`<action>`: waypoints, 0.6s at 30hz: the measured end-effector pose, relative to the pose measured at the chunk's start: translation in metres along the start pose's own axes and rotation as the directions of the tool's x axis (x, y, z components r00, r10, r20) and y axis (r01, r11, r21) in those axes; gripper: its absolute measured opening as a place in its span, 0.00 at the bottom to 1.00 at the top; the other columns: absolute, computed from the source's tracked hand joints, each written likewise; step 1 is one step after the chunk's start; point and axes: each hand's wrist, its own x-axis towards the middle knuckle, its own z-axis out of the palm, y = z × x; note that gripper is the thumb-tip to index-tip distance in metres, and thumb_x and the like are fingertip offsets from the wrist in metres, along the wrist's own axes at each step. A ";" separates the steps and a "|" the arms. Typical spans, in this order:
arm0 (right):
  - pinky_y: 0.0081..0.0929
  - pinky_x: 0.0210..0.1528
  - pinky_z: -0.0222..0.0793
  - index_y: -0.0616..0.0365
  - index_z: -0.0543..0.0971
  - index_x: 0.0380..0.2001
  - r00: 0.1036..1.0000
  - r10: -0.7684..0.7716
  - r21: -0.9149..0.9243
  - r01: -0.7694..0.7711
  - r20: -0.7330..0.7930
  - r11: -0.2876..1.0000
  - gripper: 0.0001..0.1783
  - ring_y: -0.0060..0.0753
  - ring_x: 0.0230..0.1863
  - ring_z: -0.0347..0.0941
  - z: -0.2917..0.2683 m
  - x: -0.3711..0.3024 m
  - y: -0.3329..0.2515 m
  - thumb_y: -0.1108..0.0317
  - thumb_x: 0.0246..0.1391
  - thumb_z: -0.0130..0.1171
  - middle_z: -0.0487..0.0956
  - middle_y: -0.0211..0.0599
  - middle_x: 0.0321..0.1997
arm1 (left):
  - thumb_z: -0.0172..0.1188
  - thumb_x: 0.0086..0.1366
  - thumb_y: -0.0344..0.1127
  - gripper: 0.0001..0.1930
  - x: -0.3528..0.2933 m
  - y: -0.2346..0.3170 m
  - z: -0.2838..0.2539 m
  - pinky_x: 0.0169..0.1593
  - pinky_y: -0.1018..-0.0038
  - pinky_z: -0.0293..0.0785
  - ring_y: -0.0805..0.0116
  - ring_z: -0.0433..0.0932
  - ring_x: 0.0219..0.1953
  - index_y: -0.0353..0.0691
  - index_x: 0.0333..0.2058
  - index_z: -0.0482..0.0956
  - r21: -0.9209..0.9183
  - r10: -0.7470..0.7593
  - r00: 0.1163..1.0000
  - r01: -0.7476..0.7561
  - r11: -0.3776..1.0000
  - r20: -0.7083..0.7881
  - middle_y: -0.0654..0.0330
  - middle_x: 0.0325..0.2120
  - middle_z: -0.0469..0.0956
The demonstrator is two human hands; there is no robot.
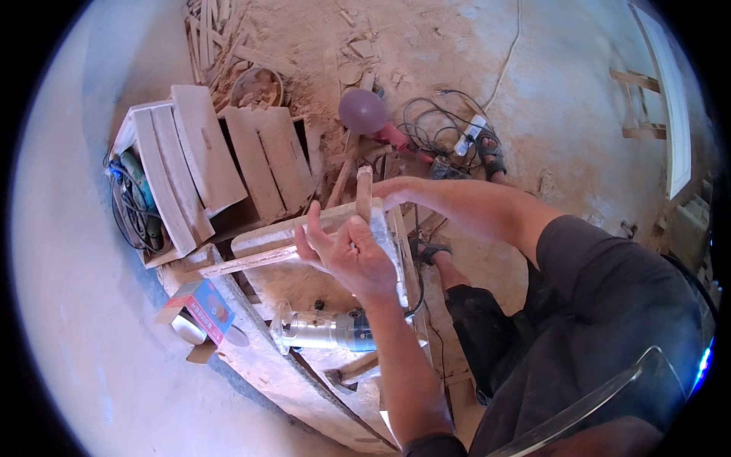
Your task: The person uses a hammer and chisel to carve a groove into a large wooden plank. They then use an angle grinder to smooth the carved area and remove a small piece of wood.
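Note:
My left hand (pixel 356 257) is over the workbench, its fingers spread and its thumb against the lower end of a short upright wooden piece (pixel 365 192). A long narrow wooden strip (pixel 247 262) runs leftward from beneath its fingers. My right hand (pixel 391 191) grips the short wooden piece from the right, with most of its fingers hidden behind it. Below the left hand, a silver and blue router (pixel 324 330) lies on its side on the dusty bench. Near it is a hammer (pixel 356 369), partly hidden by my left forearm.
A blue and red cardboard box (pixel 204 308) stands open at the bench's left edge. Farther off are wooden boards (pixel 205 148), a corded green power tool (pixel 137 179), a bucket of shavings (pixel 257 87), a purple ball (pixel 362 111) and a power strip (pixel 470 135) with tangled cables.

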 end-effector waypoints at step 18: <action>0.38 0.35 0.74 0.64 0.78 0.44 0.919 -0.045 -0.244 -0.056 -0.391 0.968 0.21 0.36 0.34 0.78 -0.029 -0.148 -0.071 0.69 0.44 0.63 0.80 0.42 0.32 | 0.61 0.59 0.30 0.08 0.000 -0.022 0.040 0.68 0.42 0.47 0.38 0.49 0.70 0.41 0.22 0.84 0.146 0.133 0.959 -0.099 0.984 -0.251 0.54 0.66 0.66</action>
